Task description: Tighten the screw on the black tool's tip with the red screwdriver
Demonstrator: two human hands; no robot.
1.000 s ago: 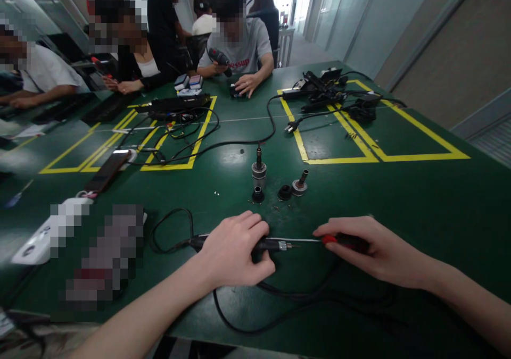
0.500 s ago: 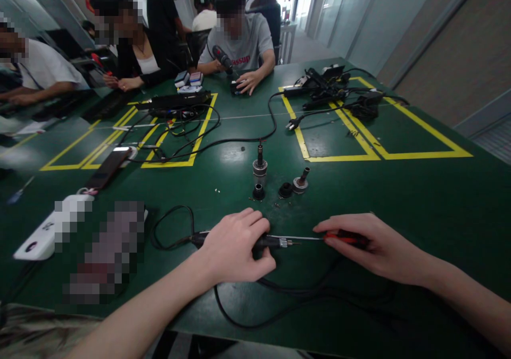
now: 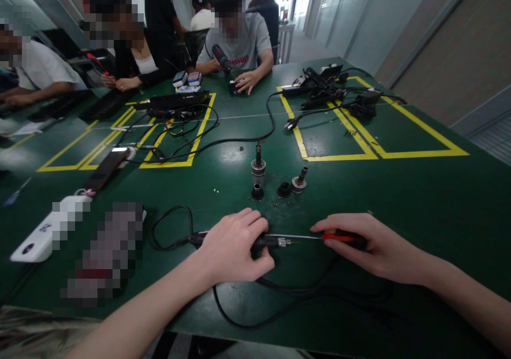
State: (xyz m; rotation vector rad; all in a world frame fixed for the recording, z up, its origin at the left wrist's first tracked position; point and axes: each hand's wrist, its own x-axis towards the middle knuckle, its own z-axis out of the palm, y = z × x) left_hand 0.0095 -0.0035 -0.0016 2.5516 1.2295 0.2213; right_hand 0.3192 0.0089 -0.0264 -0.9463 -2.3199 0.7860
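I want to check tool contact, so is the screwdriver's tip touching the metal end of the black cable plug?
Yes, the screwdriver in the right hand reaches the metal end of the black plug held by the left hand.

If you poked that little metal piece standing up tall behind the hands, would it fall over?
Probably yes. The upright metal piece is tall and narrow, with a thin stem on top, so a sideways poke would likely tip it. Its round body suggests it might then roll on the smooth green table. Being metal, it probably feels heavy for its size and would not break.

Left hand (image 3: 235,250) hides the tool's grip; faces blurred
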